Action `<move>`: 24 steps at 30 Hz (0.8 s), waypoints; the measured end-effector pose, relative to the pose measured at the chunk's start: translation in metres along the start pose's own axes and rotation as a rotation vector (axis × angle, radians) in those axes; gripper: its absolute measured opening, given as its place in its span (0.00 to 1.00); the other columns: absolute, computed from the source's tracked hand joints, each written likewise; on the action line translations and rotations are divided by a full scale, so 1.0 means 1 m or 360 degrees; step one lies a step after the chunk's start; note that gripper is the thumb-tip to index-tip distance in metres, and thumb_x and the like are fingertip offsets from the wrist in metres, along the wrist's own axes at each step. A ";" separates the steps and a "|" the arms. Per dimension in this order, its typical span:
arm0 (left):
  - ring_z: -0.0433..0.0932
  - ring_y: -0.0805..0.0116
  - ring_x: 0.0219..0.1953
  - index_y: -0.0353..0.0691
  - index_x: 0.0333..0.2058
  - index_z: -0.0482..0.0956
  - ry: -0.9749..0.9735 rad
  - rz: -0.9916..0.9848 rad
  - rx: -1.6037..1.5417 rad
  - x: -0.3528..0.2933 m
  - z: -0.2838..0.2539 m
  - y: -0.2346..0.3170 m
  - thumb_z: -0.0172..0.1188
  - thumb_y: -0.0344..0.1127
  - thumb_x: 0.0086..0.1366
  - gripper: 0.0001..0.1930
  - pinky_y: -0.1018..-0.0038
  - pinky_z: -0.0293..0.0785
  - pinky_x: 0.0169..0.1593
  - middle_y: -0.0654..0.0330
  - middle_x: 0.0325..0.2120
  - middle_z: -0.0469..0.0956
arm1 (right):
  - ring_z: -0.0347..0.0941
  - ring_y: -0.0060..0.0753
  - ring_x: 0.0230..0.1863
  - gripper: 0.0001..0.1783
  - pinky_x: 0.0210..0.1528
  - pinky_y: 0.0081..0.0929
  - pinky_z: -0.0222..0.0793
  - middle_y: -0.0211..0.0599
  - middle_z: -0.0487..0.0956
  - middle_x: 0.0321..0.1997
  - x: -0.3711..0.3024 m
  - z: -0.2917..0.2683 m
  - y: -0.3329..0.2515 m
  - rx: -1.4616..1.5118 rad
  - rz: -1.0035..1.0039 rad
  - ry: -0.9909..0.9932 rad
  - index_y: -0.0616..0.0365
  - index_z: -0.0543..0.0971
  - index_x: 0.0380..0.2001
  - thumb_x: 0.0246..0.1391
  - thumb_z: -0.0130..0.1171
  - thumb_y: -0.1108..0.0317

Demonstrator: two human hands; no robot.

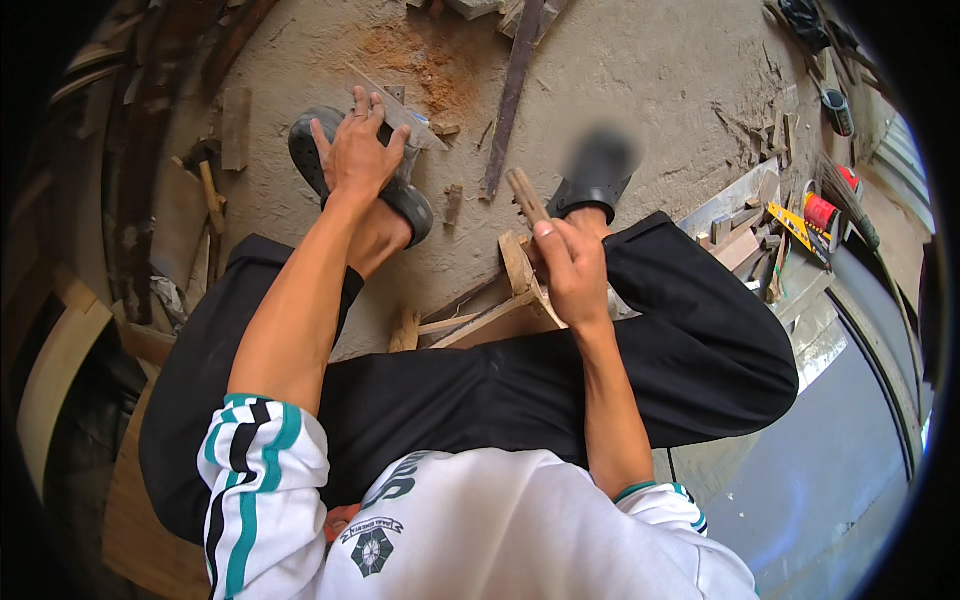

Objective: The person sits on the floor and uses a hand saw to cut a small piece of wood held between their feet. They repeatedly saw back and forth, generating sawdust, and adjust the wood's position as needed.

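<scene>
Rough grey floor (650, 60), littered with wood offcuts (738, 245). Left hand (362, 155), fingers spread, lies over thin sheet (427, 136) at left shoe (306, 155); right hand (575, 268) clamped on wooden stick (525, 196) near right shoe (602, 170).

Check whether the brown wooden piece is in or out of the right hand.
In: the right hand closes around the brown wooden piece, whose far end sticks out past the thumb.

Single head fisheye, facing steeply down: shirt (500, 530) nearest at lower edge, right hand (574, 268) farther, left hand (362, 158) and floor (665, 80) farthest.
</scene>
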State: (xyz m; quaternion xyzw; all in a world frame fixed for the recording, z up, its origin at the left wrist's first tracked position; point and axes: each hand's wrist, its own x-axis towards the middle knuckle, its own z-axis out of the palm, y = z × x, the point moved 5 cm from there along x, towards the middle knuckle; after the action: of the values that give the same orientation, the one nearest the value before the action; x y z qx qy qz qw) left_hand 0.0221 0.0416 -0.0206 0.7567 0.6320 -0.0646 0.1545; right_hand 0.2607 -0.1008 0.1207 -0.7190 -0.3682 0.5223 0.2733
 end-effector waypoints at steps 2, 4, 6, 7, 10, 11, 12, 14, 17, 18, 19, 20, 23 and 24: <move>0.68 0.62 0.62 0.44 0.64 0.66 0.0000 -0.0025 0.0002 0.000 0.002 0.000 0.55 0.60 0.61 0.37 0.52 0.35 0.72 0.58 0.68 0.59 | 0.66 0.35 0.17 0.21 0.25 0.33 0.61 0.44 0.71 0.15 -0.004 -0.008 -0.008 -0.0042 0.0011 0.0091 0.66 0.75 0.22 0.63 0.51 0.59; 0.69 0.59 0.61 0.41 0.62 0.67 0.0079 -0.0153 -0.0218 0.006 -0.004 0.000 0.58 0.59 0.59 0.38 0.56 0.44 0.71 0.54 0.65 0.63 | 0.66 0.36 0.17 0.22 0.25 0.34 0.61 0.45 0.70 0.15 -0.016 -0.014 -0.021 -0.0087 0.0031 0.0117 0.67 0.75 0.22 0.62 0.52 0.58; 0.70 0.54 0.60 0.38 0.61 0.66 0.0119 -0.0381 -0.0454 0.016 -0.013 0.005 0.62 0.56 0.57 0.38 0.58 0.52 0.68 0.49 0.61 0.67 | 0.66 0.36 0.17 0.22 0.25 0.34 0.60 0.46 0.70 0.15 -0.033 -0.021 -0.030 -0.0111 0.0036 0.0148 0.67 0.75 0.22 0.62 0.53 0.58; 0.71 0.51 0.58 0.36 0.60 0.65 0.0118 -0.0554 -0.0574 0.021 -0.024 0.011 0.63 0.53 0.56 0.38 0.59 0.56 0.67 0.47 0.59 0.69 | 0.65 0.36 0.17 0.22 0.24 0.34 0.60 0.46 0.70 0.15 -0.041 -0.026 -0.031 -0.0121 0.0033 0.0148 0.67 0.75 0.23 0.62 0.53 0.58; 0.73 0.44 0.55 0.37 0.58 0.61 0.0171 -0.0885 -0.0722 0.038 -0.019 0.012 0.66 0.45 0.54 0.36 0.57 0.65 0.61 0.43 0.51 0.74 | 0.64 0.35 0.16 0.21 0.24 0.34 0.60 0.46 0.69 0.14 -0.058 -0.038 -0.032 -0.0140 -0.0018 0.0142 0.67 0.75 0.23 0.61 0.54 0.58; 0.73 0.42 0.54 0.38 0.57 0.60 0.0206 -0.0969 -0.0735 0.040 -0.013 0.005 0.66 0.42 0.54 0.36 0.56 0.67 0.59 0.42 0.48 0.76 | 0.63 0.34 0.16 0.21 0.24 0.34 0.59 0.46 0.69 0.14 -0.061 -0.039 -0.030 -0.0140 -0.0057 0.0137 0.67 0.74 0.23 0.61 0.54 0.58; 0.73 0.42 0.54 0.39 0.58 0.58 0.0113 -0.0926 -0.0761 0.038 -0.007 0.016 0.66 0.41 0.54 0.36 0.56 0.68 0.58 0.42 0.48 0.75 | 0.62 0.34 0.16 0.21 0.23 0.34 0.59 0.45 0.68 0.14 -0.063 -0.041 -0.025 -0.0149 -0.0072 0.0155 0.67 0.74 0.22 0.61 0.54 0.58; 0.72 0.41 0.54 0.41 0.60 0.56 -0.0054 -0.0865 -0.0805 0.019 -0.006 0.043 0.65 0.39 0.54 0.37 0.56 0.69 0.57 0.41 0.50 0.74 | 0.62 0.33 0.16 0.22 0.23 0.34 0.59 0.45 0.68 0.14 -0.067 -0.044 -0.023 -0.0124 -0.0082 0.0215 0.67 0.74 0.22 0.61 0.54 0.58; 0.72 0.42 0.54 0.42 0.62 0.56 -0.0112 -0.0263 -0.0880 -0.010 0.012 0.087 0.65 0.41 0.55 0.39 0.56 0.71 0.56 0.40 0.54 0.70 | 0.61 0.33 0.15 0.22 0.23 0.34 0.59 0.45 0.68 0.13 -0.068 -0.045 -0.011 -0.0085 -0.0058 0.0276 0.67 0.73 0.22 0.62 0.55 0.57; 0.72 0.42 0.54 0.40 0.62 0.57 -0.0133 -0.0178 -0.0821 -0.018 0.019 0.086 0.64 0.41 0.55 0.38 0.57 0.70 0.57 0.40 0.55 0.69 | 0.61 0.33 0.15 0.22 0.23 0.34 0.59 0.45 0.68 0.13 -0.065 -0.041 -0.010 -0.0068 -0.0055 0.0271 0.67 0.73 0.22 0.62 0.55 0.57; 0.72 0.42 0.54 0.38 0.62 0.59 -0.0070 -0.0118 -0.0778 -0.026 0.021 0.083 0.63 0.41 0.56 0.37 0.57 0.69 0.57 0.41 0.55 0.70 | 0.61 0.33 0.16 0.23 0.23 0.34 0.59 0.45 0.68 0.13 -0.065 -0.039 -0.011 -0.0090 -0.0058 0.0254 0.67 0.74 0.22 0.62 0.55 0.57; 0.72 0.42 0.53 0.37 0.61 0.61 -0.0009 -0.0056 -0.0734 -0.032 0.023 0.079 0.63 0.40 0.57 0.35 0.57 0.69 0.58 0.42 0.54 0.70 | 0.62 0.32 0.16 0.23 0.23 0.34 0.59 0.45 0.68 0.14 -0.065 -0.037 -0.012 -0.0112 -0.0060 0.0240 0.67 0.74 0.22 0.62 0.55 0.57; 0.71 0.44 0.55 0.33 0.58 0.67 0.0243 -0.0022 -0.0657 -0.024 0.028 0.050 0.60 0.38 0.59 0.29 0.58 0.67 0.59 0.43 0.55 0.70 | 0.63 0.32 0.17 0.23 0.24 0.35 0.60 0.45 0.68 0.14 -0.065 -0.032 -0.019 -0.0110 -0.0121 0.0223 0.68 0.73 0.22 0.62 0.54 0.57; 0.70 0.44 0.56 0.32 0.56 0.69 0.0334 -0.0031 -0.0641 -0.020 0.027 0.036 0.60 0.37 0.59 0.27 0.58 0.66 0.60 0.43 0.55 0.70 | 0.63 0.32 0.17 0.23 0.24 0.35 0.60 0.45 0.68 0.14 -0.065 -0.029 -0.021 -0.0097 -0.0147 0.0226 0.68 0.73 0.22 0.62 0.54 0.57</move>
State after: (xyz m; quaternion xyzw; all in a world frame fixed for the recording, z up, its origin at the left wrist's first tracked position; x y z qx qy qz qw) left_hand 0.0557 0.0084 -0.0350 0.7070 0.6520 0.1405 0.2351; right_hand 0.2718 -0.1420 0.1814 -0.7445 -0.3963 0.4454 0.3004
